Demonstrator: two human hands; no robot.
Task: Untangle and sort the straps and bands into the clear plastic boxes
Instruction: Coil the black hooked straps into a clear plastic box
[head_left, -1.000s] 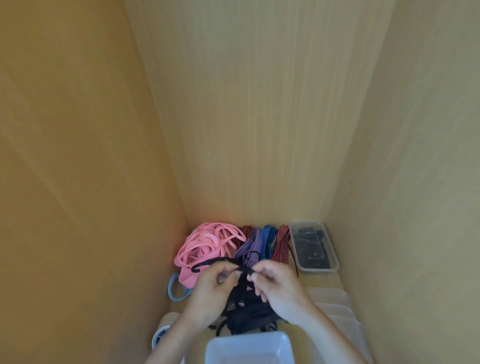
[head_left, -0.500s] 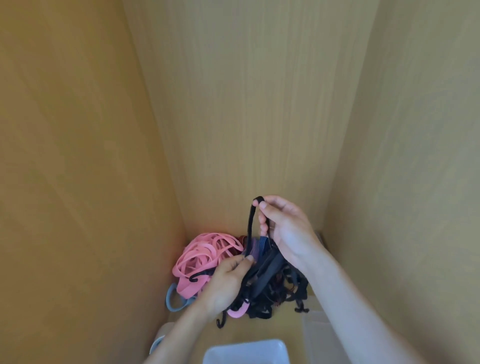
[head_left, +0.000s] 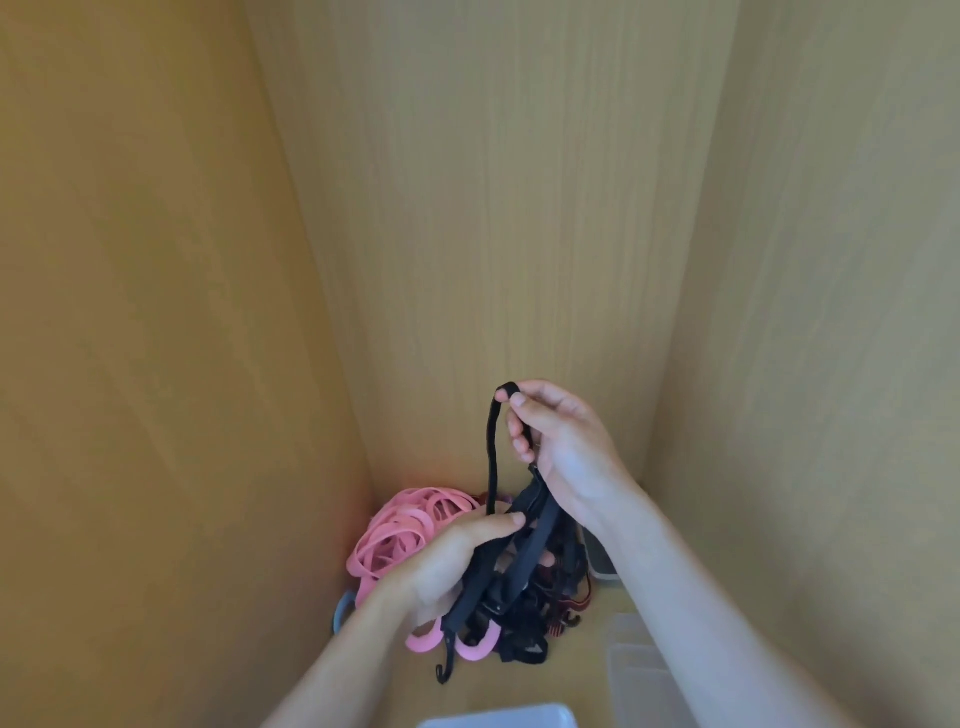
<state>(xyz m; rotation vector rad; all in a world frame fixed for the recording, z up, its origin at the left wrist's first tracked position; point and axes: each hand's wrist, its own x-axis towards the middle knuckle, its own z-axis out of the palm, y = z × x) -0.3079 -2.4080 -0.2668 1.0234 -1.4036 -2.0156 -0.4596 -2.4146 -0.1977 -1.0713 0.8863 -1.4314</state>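
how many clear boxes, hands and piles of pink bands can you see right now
clear plastic boxes: 3 (near one, one under the right forearm, far one mostly hidden)
hands: 2 (left hand, right hand)
pink band pile: 1
total: 6

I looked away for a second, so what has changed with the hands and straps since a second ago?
The right hand lifted a black strap loop upward; the left hand kept gripping the black tangle below. The pink bands stayed put.
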